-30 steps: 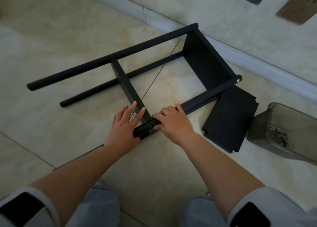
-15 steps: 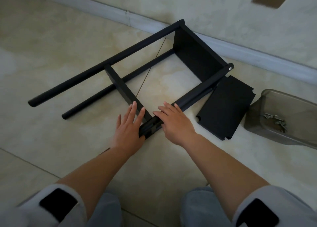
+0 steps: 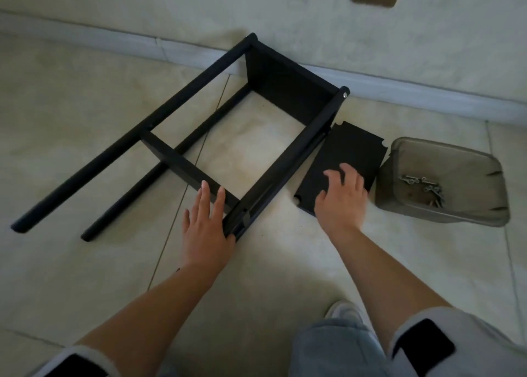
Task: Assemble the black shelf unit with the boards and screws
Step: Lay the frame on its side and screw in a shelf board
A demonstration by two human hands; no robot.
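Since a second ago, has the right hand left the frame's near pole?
Yes. The right hand moved rightward off the pole onto the loose board.

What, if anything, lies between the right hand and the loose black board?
Nothing visible. The right hand is already over the loose black board, fingers spread above its near end. The shelf frame lies to its left, the screw tray to its right.
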